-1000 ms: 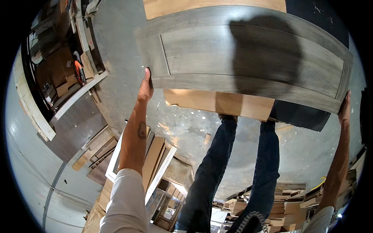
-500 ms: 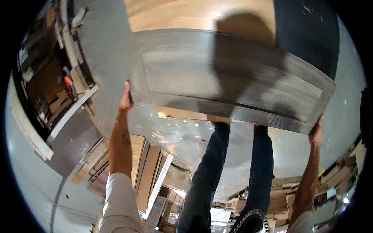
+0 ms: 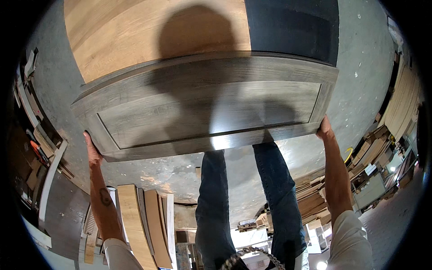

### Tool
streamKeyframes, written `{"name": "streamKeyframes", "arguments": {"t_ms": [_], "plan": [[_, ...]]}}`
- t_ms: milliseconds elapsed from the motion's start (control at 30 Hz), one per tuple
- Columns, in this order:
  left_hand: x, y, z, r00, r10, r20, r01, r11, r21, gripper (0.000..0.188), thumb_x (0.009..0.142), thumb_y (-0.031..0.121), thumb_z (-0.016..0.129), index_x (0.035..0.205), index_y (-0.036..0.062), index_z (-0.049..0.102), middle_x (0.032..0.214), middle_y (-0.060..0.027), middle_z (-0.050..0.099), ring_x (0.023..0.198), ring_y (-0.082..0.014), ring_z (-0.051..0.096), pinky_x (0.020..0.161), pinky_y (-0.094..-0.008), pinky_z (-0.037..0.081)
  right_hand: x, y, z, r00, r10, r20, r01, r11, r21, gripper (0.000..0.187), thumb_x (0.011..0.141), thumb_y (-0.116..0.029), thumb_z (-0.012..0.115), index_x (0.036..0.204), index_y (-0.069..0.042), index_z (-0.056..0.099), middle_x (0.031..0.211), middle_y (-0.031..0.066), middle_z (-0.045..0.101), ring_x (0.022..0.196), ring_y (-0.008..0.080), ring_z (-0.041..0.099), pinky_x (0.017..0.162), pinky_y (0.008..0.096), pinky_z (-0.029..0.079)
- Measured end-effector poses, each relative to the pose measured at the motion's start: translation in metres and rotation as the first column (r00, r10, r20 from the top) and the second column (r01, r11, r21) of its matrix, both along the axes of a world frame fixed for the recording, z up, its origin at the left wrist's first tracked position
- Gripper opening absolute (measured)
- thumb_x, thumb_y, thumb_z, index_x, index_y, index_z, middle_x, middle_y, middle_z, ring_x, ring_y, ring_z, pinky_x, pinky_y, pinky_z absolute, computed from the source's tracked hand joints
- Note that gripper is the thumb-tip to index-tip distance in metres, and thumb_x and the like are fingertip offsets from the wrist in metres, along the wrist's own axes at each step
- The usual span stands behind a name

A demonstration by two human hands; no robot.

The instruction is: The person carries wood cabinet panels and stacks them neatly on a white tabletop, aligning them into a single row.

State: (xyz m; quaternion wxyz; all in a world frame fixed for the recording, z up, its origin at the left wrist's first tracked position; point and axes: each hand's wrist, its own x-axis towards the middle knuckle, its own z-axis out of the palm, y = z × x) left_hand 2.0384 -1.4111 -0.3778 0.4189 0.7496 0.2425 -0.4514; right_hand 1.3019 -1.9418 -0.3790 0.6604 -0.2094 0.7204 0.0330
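Observation:
Between my hands spans a long grey wood-grain cabinet door (image 3: 162, 117) with a recessed centre panel. My left hand (image 3: 93, 150) grips its lower left corner, thumb along the end edge. At the opposite end my right hand (image 3: 325, 128) is closed on the lower right corner. The door's far edge lies over or close above a light wood-grain panel (image 3: 108, 40) and a black panel (image 3: 292, 33); whether it touches them I cannot tell. A head-shaped shadow falls across the door and the light panel.
Grey concrete floor (image 3: 364, 85) surrounds the panels. Boards lean upright at the lower left (image 3: 130, 216). Stacked wood offcuts (image 3: 310, 195) lie at the lower right, and a bin of scraps (image 3: 27, 157) stands at the far left. My legs are just behind the door.
The view has swung, so the door and both hands sit further left in it. The door's tilt has changed, its right end now higher. Both hands keep their hold.

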Motion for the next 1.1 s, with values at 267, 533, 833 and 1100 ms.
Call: {"name": "streamKeyframes", "arguments": {"t_ms": [267, 533, 833, 1100], "plan": [[0.003, 0.002, 0.026, 0.996, -0.091, 0.000, 0.091, 0.996, -0.023, 0.103, 0.077, 0.077, 0.053, 0.147, 0.0052, 0.030, 0.145, -0.0108, 0.040, 0.129, -0.0270, 0.041, 0.107, -0.0422, 0.034, 0.029, 0.001, 0.018, 0.985, 0.163, -0.057, -0.171, 0.966, -0.193, 0.091, 0.091, -0.073, 0.030, 0.150, -0.004, 0.024, 0.154, 0.0088, 0.027, 0.140, 0.0237, 0.028, 0.114, 0.0388, 0.023], [-0.036, -0.011, 0.089, 0.985, -0.171, -0.007, 0.171, 0.983, 0.058, 0.094, 0.084, 0.071, 0.050, 0.147, 0.0034, 0.032, 0.148, -0.0095, 0.036, 0.131, -0.0226, 0.038, 0.111, -0.0365, 0.027, 0.076, -0.056, 0.093, 0.970, 0.239, 0.043, -0.227, 0.954, -0.194, 0.095, 0.085, -0.071, 0.049, 0.143, 0.003, 0.035, 0.138, 0.0174, 0.048, 0.125, 0.0261, 0.048, 0.105, 0.0386, 0.037], [-0.014, -0.044, 0.140, 0.809, -0.333, -0.485, 0.449, 0.882, 0.142, 0.092, 0.088, 0.073, 0.039, 0.151, 0.0077, 0.024, 0.154, -0.0134, 0.028, 0.136, -0.0251, 0.034, 0.112, -0.0379, 0.026, 0.097, -0.116, 0.178, 0.829, 0.526, -0.189, -0.497, 0.848, 0.184, 0.090, 0.081, -0.060, 0.065, 0.139, 0.004, 0.042, 0.134, 0.0182, 0.052, 0.119, 0.0286, 0.053, 0.100, 0.0383, 0.040], [0.005, -0.111, 0.158, 0.672, -0.436, -0.599, 0.701, 0.634, 0.325, 0.097, 0.079, 0.074, 0.053, 0.146, 0.0061, 0.035, 0.145, -0.0204, 0.040, 0.128, -0.0294, 0.047, 0.101, -0.0440, 0.042, 0.114, -0.162, 0.166, 0.778, 0.605, -0.170, -0.539, 0.781, 0.314, 0.065, 0.086, -0.052, 0.060, 0.132, -0.008, 0.052, 0.128, 0.0104, 0.057, 0.113, 0.0252, 0.055, 0.094, 0.0377, 0.045]]}}
